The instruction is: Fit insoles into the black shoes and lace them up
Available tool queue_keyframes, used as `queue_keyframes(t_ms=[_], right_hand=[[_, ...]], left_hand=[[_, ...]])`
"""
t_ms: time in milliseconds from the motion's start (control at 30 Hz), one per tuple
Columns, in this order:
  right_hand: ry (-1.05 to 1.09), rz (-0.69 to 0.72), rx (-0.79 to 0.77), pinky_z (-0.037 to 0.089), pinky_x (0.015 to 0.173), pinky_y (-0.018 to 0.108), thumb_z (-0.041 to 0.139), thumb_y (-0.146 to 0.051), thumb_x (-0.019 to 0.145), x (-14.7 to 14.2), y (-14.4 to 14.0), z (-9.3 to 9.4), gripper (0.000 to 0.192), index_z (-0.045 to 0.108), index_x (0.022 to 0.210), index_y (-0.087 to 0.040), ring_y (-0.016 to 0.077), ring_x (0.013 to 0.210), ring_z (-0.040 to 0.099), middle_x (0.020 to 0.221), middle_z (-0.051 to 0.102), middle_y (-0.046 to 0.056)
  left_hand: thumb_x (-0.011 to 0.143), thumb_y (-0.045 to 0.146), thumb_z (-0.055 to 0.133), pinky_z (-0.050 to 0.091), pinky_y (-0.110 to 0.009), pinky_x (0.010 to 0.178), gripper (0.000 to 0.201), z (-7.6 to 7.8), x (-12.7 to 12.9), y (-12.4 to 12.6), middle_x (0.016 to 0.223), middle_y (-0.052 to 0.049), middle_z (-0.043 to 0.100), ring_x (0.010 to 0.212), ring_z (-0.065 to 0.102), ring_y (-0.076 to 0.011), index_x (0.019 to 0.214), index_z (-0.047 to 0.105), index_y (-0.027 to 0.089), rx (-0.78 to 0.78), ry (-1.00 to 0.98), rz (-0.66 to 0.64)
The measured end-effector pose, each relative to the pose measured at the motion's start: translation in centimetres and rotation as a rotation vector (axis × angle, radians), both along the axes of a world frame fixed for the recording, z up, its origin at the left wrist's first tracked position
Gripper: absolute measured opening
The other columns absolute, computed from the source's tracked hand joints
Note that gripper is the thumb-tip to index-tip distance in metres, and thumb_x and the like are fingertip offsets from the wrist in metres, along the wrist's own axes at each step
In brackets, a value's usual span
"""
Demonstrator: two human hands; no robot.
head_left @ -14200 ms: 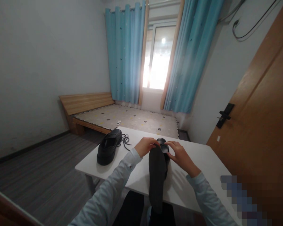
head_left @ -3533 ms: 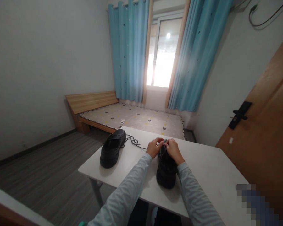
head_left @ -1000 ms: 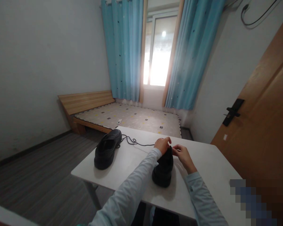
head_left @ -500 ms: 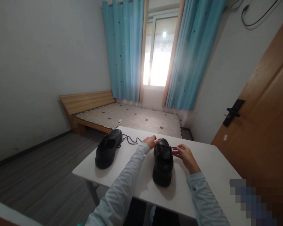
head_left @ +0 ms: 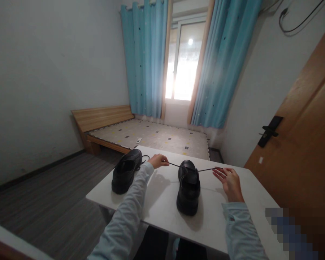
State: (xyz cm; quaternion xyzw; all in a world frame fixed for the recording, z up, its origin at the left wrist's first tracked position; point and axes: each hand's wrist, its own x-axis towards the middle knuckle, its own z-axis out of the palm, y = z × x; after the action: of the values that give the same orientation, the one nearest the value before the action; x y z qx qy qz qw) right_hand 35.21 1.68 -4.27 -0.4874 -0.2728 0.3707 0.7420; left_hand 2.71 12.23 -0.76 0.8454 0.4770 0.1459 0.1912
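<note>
A black shoe (head_left: 188, 195) stands on the white table (head_left: 162, 213) with its heel toward me. Its black shoelace (head_left: 207, 169) stretches out to both sides near the toe end. On the left, my left hand (head_left: 159, 161) pinches one part of the lace, closed and above the tabletop. My right hand (head_left: 229, 180) grips the other part between thumb and forefinger, its remaining fingers loosely extended. A second black shoe (head_left: 126, 173) sits at the table's left, beside my left forearm; its loose lace is partly hidden behind my left hand and sleeve.
Beyond the table is a bed (head_left: 159, 133) with a white remote control (head_left: 139, 140) on it. A wooden door (head_left: 295, 130) with a black handle (head_left: 270, 131) is at the right. Blue curtains (head_left: 146, 65) hang by the window.
My hands have moved apart, the left one leftward and the right one rightward. The lace now runs taut out from both sides of the shoe.
</note>
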Motion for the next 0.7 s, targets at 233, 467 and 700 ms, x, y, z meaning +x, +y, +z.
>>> queue_keyframes(t_ms=[233,467,700], right_hand=[[0.089,-0.25,0.169,0.056,0.065,0.039,0.05,-0.013,0.068,2.4,-0.7,1.0,0.02,0.039,0.081,-0.024,0.017,0.061,0.068,0.059,0.063,-0.006],[-0.069,-0.292,0.245,0.05,0.046,0.026,0.058,-0.025,0.069,1.1,-0.4,2.7,0.022,0.041,0.083,-0.025,0.0078,0.04,0.05,0.052,0.049,-0.011],[-0.625,0.235,0.196,0.043,0.049,0.021,0.06,-0.047,0.073,-6.5,0.3,6.5,0.029,0.049,0.075,-0.021,0.0116,0.063,0.051,0.075,0.054,0.0]], left_hand=[[0.07,0.037,0.064,0.042,-0.018,0.07,0.025,-0.4,-4.4,1.2,0.078,-0.001,0.069,0.078,0.058,-0.0143,0.085,0.071,0.019,-0.052,-0.075,0.026],[0.079,0.04,0.053,0.042,-0.019,0.067,0.031,1.6,-4.1,0.4,0.074,-0.001,0.066,0.071,0.056,-0.0122,0.087,0.07,0.015,0.017,-0.242,0.0],[0.086,0.031,0.045,0.044,-0.018,0.065,0.026,5.5,3.2,-3.3,0.089,-0.002,0.063,0.075,0.056,-0.0105,0.093,0.067,0.019,0.182,-0.286,-0.278]])
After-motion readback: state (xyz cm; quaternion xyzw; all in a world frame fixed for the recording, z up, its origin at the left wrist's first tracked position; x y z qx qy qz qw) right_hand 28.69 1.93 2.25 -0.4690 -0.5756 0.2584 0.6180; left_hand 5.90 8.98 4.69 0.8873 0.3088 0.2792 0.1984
